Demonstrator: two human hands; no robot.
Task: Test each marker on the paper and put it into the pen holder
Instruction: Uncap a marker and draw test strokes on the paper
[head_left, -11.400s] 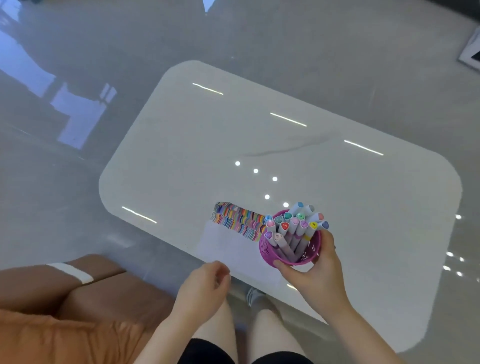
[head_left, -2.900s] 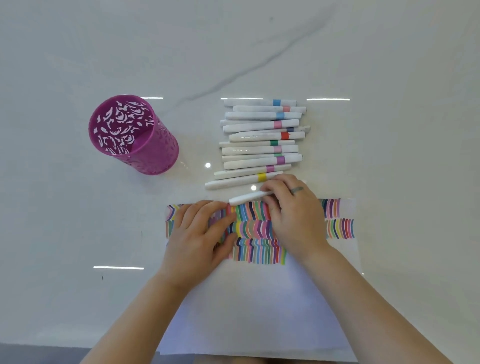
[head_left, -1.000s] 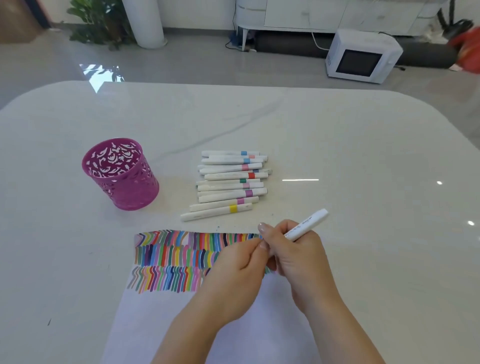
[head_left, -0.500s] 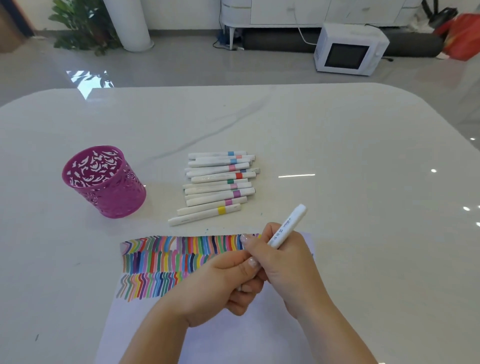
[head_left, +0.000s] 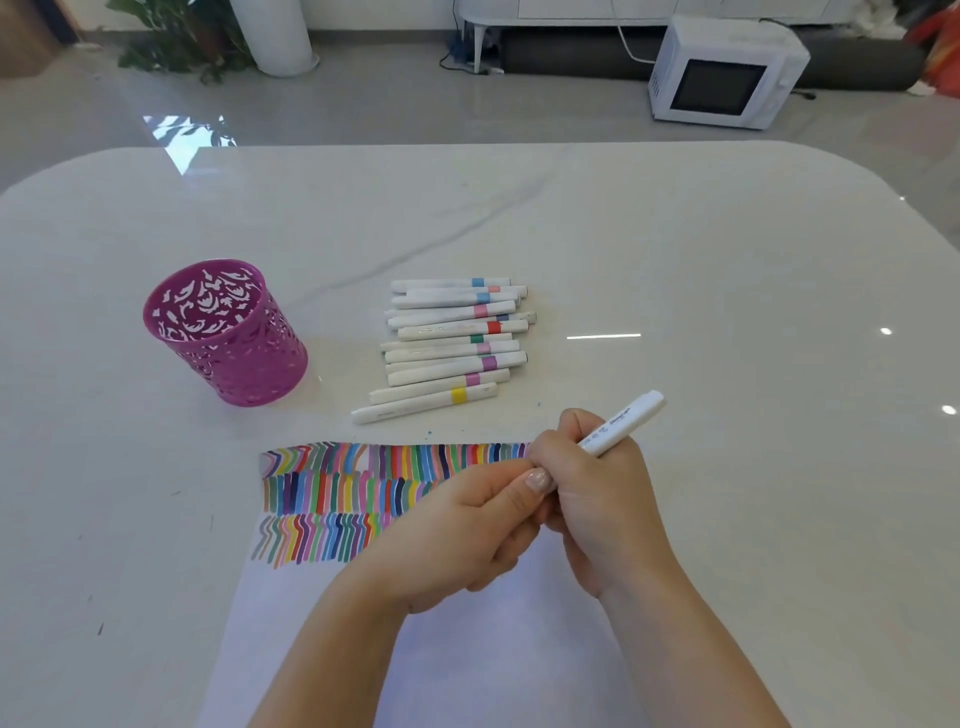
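Note:
My right hand (head_left: 597, 499) grips a white marker (head_left: 626, 420) whose free end points up and to the right. My left hand (head_left: 462, 530) meets it from the left, thumb and fingers pinching the marker's near end, which is hidden between the hands. Both hands hover over the white paper (head_left: 467, 649), just below its rows of coloured test strokes (head_left: 353, 493). A pile of several white markers with coloured bands (head_left: 452, 343) lies beyond the paper. The magenta perforated pen holder (head_left: 228, 338) stands upright and empty at the left.
The white marble table (head_left: 727, 312) has rounded corners, with its far edge ahead. On the floor beyond stand a white microwave (head_left: 722, 73) and a potted plant (head_left: 171, 36).
Since 2.9 s ago my right hand lifted one marker off the paper's top edge and my left hand came to its near end. In the last second the hands stayed joined.

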